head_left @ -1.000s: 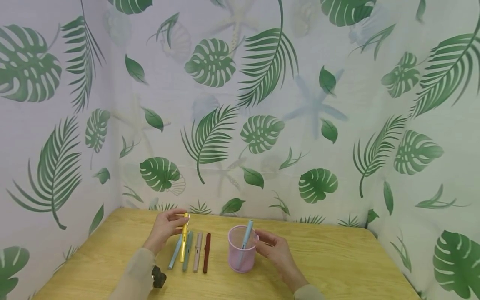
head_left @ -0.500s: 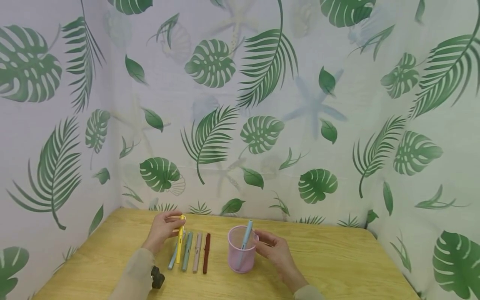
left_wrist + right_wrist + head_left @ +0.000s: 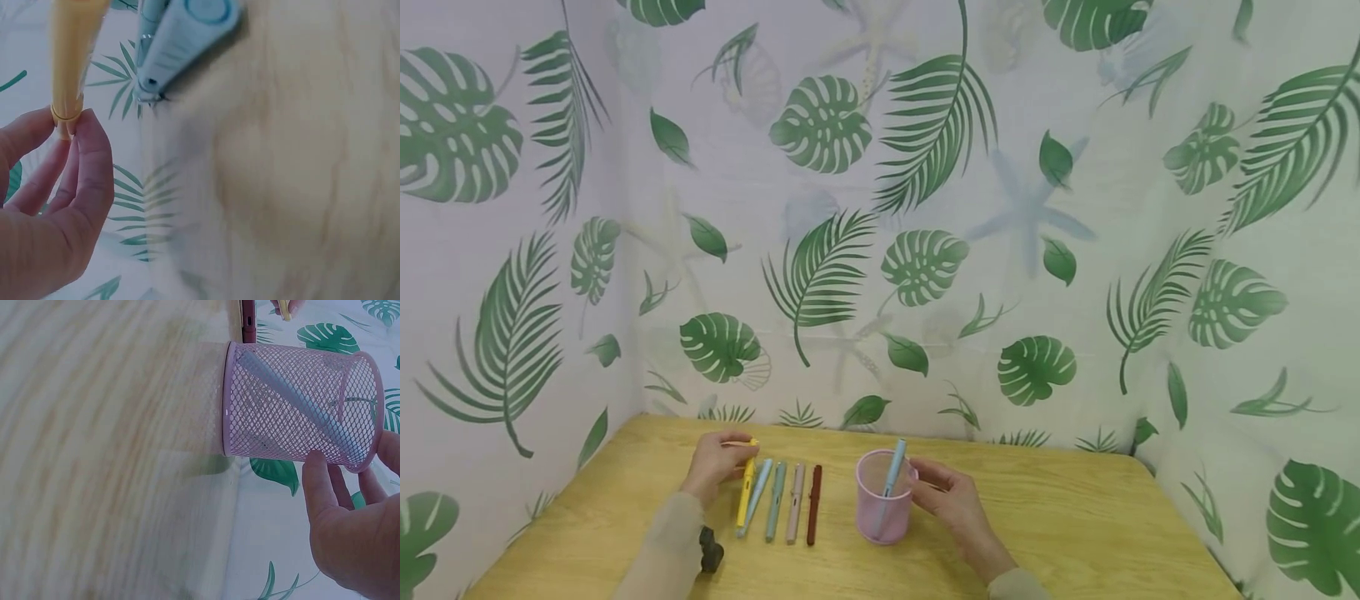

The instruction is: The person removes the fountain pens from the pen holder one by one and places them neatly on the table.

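Observation:
My left hand pinches a yellow pen by its upper end, thumb and fingertips meeting on it in the left wrist view. The yellow pen slants beside a light blue pen on the table. To the right lie a teal pen, a pinkish-grey pen and a dark red pen in a row. A pink mesh pen holder stands upright, with another light blue pen leaning inside. My right hand holds the holder's right side near the rim, thumb on the mesh.
The wooden table backs onto a white curtain printed with green leaves. A small black object shows beside the left forearm. Table surface extends right of the right hand.
The left hand has carried the yellow pen left and lowered it, from above the light blue and teal pens to the left of the light blue one. The right hand and holder stay put.

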A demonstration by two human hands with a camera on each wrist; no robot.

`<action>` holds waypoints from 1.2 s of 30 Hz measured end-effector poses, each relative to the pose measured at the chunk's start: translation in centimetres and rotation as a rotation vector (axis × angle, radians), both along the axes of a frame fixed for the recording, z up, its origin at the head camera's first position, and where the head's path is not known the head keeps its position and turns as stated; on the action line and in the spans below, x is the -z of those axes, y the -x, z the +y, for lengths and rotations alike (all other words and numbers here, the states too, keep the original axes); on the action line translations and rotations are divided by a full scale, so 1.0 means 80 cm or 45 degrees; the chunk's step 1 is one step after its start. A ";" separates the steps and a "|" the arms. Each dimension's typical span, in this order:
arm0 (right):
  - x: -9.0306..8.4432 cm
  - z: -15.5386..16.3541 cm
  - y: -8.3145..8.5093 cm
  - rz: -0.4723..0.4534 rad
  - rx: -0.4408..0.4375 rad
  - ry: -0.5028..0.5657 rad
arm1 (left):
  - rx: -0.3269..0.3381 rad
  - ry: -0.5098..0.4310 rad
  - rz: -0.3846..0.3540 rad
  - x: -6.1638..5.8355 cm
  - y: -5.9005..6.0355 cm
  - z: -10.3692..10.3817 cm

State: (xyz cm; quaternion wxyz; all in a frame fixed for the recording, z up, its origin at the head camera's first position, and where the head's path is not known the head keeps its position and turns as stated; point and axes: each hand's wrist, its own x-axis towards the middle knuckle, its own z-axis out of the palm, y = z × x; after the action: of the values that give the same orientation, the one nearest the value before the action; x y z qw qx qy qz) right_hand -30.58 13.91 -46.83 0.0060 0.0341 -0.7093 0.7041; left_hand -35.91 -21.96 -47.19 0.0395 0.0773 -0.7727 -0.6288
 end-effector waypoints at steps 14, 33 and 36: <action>0.000 0.002 0.001 -0.012 -0.010 -0.026 | -0.054 0.042 -0.149 0.018 0.012 -0.009; 0.000 0.003 0.002 0.002 -0.018 -0.018 | -0.172 0.082 -0.210 0.022 0.026 -0.011; 0.001 0.002 0.002 0.004 -0.018 -0.015 | -0.166 0.088 -0.207 0.023 0.026 -0.011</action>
State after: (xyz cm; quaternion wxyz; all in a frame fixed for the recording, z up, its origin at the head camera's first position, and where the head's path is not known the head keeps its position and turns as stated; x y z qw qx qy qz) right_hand -30.76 14.08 -46.88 0.0019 0.0402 -0.7131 0.6999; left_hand -38.01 -22.88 -48.99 0.0202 0.1769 -0.7879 -0.5895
